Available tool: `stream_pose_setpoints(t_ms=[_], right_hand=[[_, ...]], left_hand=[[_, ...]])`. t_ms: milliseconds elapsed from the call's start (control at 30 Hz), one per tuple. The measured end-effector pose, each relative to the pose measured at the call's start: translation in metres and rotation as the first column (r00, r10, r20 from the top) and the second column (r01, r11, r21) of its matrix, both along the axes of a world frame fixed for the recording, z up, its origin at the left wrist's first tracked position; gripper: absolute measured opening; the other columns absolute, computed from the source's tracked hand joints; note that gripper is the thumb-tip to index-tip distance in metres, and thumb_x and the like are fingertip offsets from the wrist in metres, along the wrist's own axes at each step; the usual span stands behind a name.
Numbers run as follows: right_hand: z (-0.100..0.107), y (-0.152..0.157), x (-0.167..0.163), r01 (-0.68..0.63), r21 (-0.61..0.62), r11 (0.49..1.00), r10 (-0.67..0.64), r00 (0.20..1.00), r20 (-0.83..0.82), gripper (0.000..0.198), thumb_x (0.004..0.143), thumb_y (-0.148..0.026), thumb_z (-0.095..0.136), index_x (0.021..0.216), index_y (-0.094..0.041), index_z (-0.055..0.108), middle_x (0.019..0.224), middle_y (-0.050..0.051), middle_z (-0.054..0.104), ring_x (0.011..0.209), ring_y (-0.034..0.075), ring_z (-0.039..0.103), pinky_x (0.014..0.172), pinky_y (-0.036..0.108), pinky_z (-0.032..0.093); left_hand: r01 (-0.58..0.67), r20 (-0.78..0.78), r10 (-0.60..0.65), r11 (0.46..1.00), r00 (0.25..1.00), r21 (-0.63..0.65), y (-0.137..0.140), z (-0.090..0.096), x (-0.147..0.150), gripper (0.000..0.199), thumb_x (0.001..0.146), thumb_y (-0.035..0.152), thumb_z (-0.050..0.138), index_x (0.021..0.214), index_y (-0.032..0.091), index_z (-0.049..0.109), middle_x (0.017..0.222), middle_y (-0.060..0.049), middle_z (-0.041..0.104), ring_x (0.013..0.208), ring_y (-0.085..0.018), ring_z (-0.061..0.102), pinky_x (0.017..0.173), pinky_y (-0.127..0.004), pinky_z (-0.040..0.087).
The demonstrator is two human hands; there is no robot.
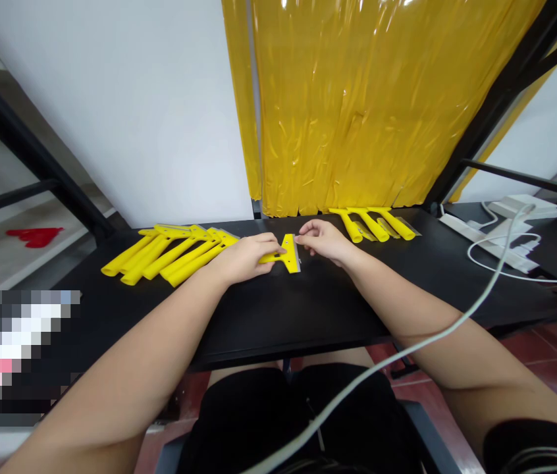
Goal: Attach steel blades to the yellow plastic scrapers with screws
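My left hand (245, 258) is closed around the handle of a yellow scraper (289, 253), which lies low over the black table (259, 313) with its wide head pointing right. A thin metal blade (297, 255) runs along the right edge of that head. At the blade's far corner, my right hand (326, 241) has its thumb and fingers curled together; whatever sits between the fingertips is too small to make out. Left of my left hand, several yellow scrapers (157, 263) lie overlapping in a slanted row. Beyond my right hand rest 3 more scrapers (374, 225) with their handles toward me.
White power strips (488, 242) and cords lie at the table's right end. A pale cable (407, 349) crosses the view over my right forearm. Behind the table hang a yellow plastic curtain (357, 112) and a white panel (160, 112), between black frame posts (500, 105).
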State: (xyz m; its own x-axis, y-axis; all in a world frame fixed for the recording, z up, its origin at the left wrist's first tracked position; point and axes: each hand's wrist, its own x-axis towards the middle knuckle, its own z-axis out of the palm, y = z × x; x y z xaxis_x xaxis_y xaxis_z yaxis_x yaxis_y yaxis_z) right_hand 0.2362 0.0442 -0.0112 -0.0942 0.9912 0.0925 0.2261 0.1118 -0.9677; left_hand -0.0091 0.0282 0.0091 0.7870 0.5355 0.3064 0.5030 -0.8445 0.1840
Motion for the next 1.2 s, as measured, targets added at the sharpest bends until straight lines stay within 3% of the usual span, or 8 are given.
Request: stream_pose_setpoints(t_ms=[133,433,533,600,667,767,967,1200], right_hand=[[0.0,-0.006,-0.003,-0.162,-0.219,0.962,0.122,0.975,-0.188,0.019,0.079,-0.012,0.084,0.085,-0.016,0.066,0.068,0.003,0.07,0.06,0.012,0.067,0.055,0.021,0.059],[-0.002,-0.005,-0.004,-0.212,-0.081,0.974,0.192,0.959,-0.207,0.016,0.082,-0.016,0.083,0.083,-0.017,0.067,0.069,0.002,0.072,0.058,0.012,0.069,0.061,0.023,0.063],[-0.003,-0.003,-0.002,-0.157,-0.015,0.987,0.157,0.987,-0.048,0.006,0.089,-0.018,0.074,0.084,-0.017,0.07,0.07,0.003,0.072,0.059,0.013,0.067,0.057,0.024,0.059],[-0.003,-0.002,0.003,-0.125,0.122,0.985,0.101,0.977,0.185,0.006,0.089,-0.019,0.071,0.084,-0.017,0.074,0.073,0.003,0.072,0.062,0.014,0.065,0.059,0.026,0.055],[-0.005,-0.002,0.008,-0.192,0.259,0.947,0.063,0.899,0.434,0.006,0.085,-0.017,0.072,0.084,-0.019,0.078,0.077,0.003,0.075,0.068,0.015,0.066,0.067,0.027,0.053],[-0.01,-0.002,0.013,-0.334,0.274,0.902,0.089,0.763,0.64,0.01,0.081,-0.016,0.075,0.086,-0.021,0.082,0.081,0.003,0.077,0.075,0.017,0.069,0.074,0.029,0.05],[-0.015,-0.001,0.01,-0.352,0.206,0.913,0.119,0.714,0.69,0.014,0.08,-0.012,0.072,0.085,-0.021,0.082,0.083,0.003,0.077,0.077,0.017,0.07,0.075,0.028,0.049],[-0.014,-0.001,0.008,-0.332,0.264,0.905,0.03,0.671,0.741,0.01,0.081,-0.012,0.069,0.083,-0.018,0.077,0.088,0.005,0.071,0.082,0.018,0.066,0.077,0.027,0.048]], left_hand=[[0.005,0.008,-0.005,0.999,1.0,0.05,0.001,-0.001,-0.002,0.031,0.093,0.018,0.058,0.121,0.022,0.072,0.115,-0.008,0.066,0.102,-0.02,0.068,0.091,-0.031,0.053],[0.061,-0.036,-0.055,0.977,0.998,0.205,0.005,-0.005,-0.002,0.037,0.099,0.018,0.05,0.128,0.027,0.072,0.112,-0.008,0.063,0.096,-0.018,0.063,0.084,-0.029,0.051],[0.048,-0.03,-0.043,0.983,0.999,0.179,0.007,-0.004,-0.004,0.035,0.098,0.019,0.053,0.126,0.028,0.073,0.113,-0.007,0.063,0.093,-0.017,0.063,0.081,-0.028,0.05],[0.02,-0.022,-0.017,0.986,1.0,0.165,0.008,-0.003,-0.008,0.035,0.097,0.02,0.055,0.126,0.028,0.073,0.114,-0.007,0.063,0.092,-0.016,0.063,0.081,-0.028,0.051],[-0.01,-0.017,0.013,0.986,1.0,0.166,0.011,-0.003,-0.011,0.036,0.097,0.021,0.055,0.127,0.027,0.073,0.115,-0.007,0.063,0.093,-0.017,0.064,0.081,-0.028,0.051],[-0.037,-0.014,0.04,0.984,0.999,0.177,0.016,-0.005,-0.016,0.036,0.096,0.021,0.055,0.127,0.026,0.073,0.116,-0.008,0.063,0.096,-0.018,0.065,0.084,-0.03,0.052],[-0.049,-0.008,0.051,0.983,0.999,0.175,0.019,-0.008,-0.017,0.036,0.095,0.02,0.056,0.127,0.026,0.073,0.115,-0.008,0.064,0.097,-0.018,0.066,0.085,-0.029,0.052],[-0.033,-0.006,0.035,0.983,0.999,0.182,0.019,-0.01,-0.015,0.037,0.092,0.019,0.058,0.125,0.025,0.075,0.111,-0.006,0.064,0.094,-0.017,0.066,0.081,-0.027,0.051]])
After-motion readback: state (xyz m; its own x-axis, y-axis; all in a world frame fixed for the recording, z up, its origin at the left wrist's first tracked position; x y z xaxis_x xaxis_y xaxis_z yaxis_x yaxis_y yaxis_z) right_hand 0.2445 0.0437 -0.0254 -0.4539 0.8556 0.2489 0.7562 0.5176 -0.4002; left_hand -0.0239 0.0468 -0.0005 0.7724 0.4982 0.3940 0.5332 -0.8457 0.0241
